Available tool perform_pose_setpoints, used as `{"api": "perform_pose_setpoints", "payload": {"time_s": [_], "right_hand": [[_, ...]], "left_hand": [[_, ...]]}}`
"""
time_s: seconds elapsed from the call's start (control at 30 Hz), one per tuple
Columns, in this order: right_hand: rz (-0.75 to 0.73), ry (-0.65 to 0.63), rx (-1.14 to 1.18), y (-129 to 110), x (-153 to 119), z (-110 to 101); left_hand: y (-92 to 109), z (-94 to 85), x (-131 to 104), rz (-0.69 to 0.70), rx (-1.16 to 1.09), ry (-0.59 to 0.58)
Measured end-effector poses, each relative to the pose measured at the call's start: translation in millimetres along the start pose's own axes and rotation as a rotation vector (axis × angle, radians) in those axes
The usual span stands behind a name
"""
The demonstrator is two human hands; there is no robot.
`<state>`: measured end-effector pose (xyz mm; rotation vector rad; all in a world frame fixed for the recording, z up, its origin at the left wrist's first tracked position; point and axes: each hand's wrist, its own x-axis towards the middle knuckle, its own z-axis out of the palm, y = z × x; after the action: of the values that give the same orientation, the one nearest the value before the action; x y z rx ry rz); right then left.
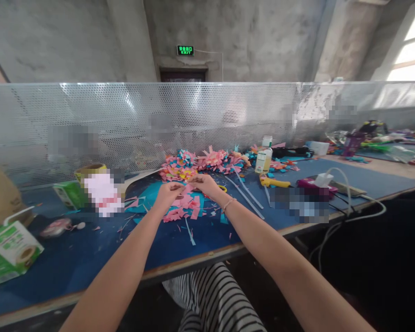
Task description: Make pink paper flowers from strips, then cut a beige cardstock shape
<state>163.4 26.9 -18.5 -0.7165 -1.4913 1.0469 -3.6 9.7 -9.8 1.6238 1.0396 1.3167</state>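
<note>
My left hand [170,192] and my right hand [203,183] meet over the middle of the blue table, fingers closed on a small pink piece [187,188] between them. Just beneath lies a pile of pink pieces [177,213] on a teal sheet [151,193]. Behind my hands, pink, blue and yellow fringed bunches [214,159] are heaped against the perforated screen. Yellow scissor handles [222,188] show partly beside my right hand. Clear glue sticks [245,193] lie to the right.
On the right are a yellow-handled glue gun [275,182], a bottle [263,159], a purple device [316,185] and a white cable [366,213]. At left stand a green carton [12,251], a tape roll [90,171] and a pink-white item [57,227]. A perforated screen [200,108] borders the back.
</note>
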Motion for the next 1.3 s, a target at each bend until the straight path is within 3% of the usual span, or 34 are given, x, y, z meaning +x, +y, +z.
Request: {"api": "perform_pose_setpoints", "payload": {"time_s": [0.27, 0.37, 0.53, 0.6, 0.83, 1.13, 1.2, 1.3], "right_hand": [[-0.054, -0.068, -0.09, 0, 1, -4], [-0.095, -0.049, -0.216, 0, 0, -5], [-0.041, 0.012, -0.294, -3, -4, 0], [-0.084, 0.027, -0.296, -4, -5, 2], [-0.476, 0.054, -0.483, -11, -9, 4], [-0.511, 0.074, -0.501, -10, -11, 7], [-0.503, 0.088, -0.485, -8, -9, 6], [-0.478, 0.089, -0.466, -5, -7, 4]], "left_hand": [[5, 1.4, -2, -0.082, -0.135, 0.05], [7, 2.9, -3, -0.121, -0.148, 0.064], [9, 5.2, -5, -0.141, -0.17, 0.04], [6, 4.7, -4, -0.119, -0.164, 0.044], [-6, -1.2, 3, 0.073, -0.053, 0.03], [0, 2.5, 2, 0.159, -0.063, 0.065], [4, -2.0, 1, 0.207, 0.072, 0.148], [11, -18.2, 1, 0.31, 0.396, 0.556]]}}
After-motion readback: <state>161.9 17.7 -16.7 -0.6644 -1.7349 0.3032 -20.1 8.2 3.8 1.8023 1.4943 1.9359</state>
